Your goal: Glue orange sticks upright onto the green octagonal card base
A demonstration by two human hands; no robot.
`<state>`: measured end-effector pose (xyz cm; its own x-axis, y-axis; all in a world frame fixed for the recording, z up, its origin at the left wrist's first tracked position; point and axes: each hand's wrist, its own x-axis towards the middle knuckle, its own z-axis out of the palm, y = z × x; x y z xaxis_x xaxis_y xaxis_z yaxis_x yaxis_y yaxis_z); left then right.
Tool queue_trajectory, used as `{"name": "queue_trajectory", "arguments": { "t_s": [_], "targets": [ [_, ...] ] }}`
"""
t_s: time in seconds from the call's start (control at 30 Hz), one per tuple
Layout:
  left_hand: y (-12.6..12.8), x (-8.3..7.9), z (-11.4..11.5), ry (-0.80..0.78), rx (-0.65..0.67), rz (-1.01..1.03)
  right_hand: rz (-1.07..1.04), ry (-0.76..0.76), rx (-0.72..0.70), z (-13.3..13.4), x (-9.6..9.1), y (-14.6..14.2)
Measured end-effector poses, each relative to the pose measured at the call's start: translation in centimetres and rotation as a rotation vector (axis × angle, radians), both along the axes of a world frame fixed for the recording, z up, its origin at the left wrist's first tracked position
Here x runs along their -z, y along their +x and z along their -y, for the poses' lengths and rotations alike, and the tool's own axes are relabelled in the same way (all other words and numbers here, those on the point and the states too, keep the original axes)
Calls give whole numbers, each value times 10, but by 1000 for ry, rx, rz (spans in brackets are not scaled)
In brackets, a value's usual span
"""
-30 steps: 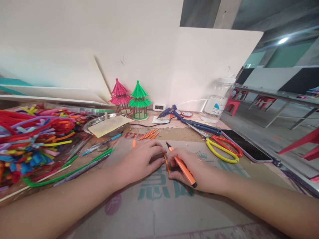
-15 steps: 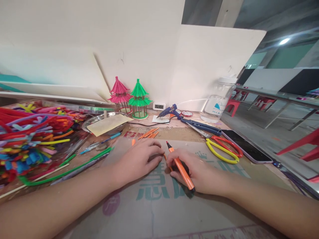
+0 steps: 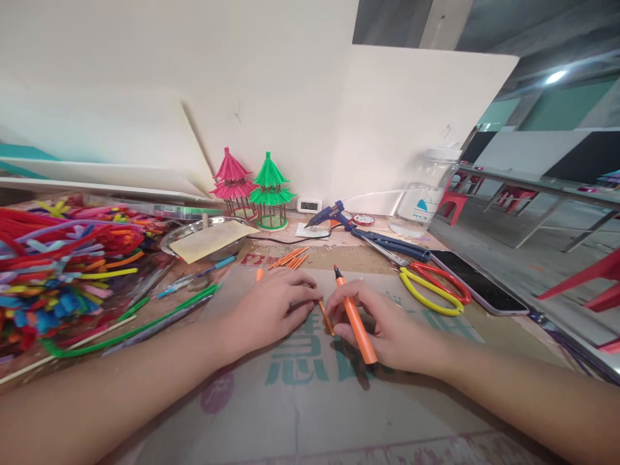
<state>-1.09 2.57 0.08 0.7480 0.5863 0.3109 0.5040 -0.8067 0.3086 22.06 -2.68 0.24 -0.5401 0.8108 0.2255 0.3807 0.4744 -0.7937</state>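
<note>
Marker is pointing away, gripped in our right hand; we are pinching a thin orange stick with our left hand; it is slanting between the hands over the printed sheet.

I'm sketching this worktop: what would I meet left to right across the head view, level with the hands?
Heap of multicoloured fuzzy stems, left hand, thin orange stick, orange cylindrical marker, yellow-and-red-handled scissors, black-screened phone.

Uncapped orange marker beside orange stick
</note>
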Motion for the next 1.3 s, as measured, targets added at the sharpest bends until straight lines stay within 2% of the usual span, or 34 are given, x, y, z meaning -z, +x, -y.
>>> {"name": "queue_trajectory", "arguments": {
  "t_s": [0.17,0.37,0.6,0.67,0.8,0.87,0.97,1.13,1.3],
  "targets": [
    [-3,3,-2,51,3,-25,-163,0,52,-5,6,5],
    [-4,3,-5,130,23,-22,-143,-59,203,-10,3,4],
    [-3,4,-6,107,26,19,-216,-67,159,-11,1,3],
    [-3,4,-7,95,36,13,-200,32,112,-8,0,4],
    [-2,5,-8,74,52,19,-56,382,-60,-3,3,3],
    [-2,5,-8,75,59,39,-4,478,-116,-3,7,2],
    [-1,4,-7,68,80,54,57,464,-113,-3,9,0],
    [0,2,-5,24,51,49,146,425,-142,-1,2,-1],
    [1,4,-6,23,79,77,191,319,-99,1,-4,1]
  ]
}}
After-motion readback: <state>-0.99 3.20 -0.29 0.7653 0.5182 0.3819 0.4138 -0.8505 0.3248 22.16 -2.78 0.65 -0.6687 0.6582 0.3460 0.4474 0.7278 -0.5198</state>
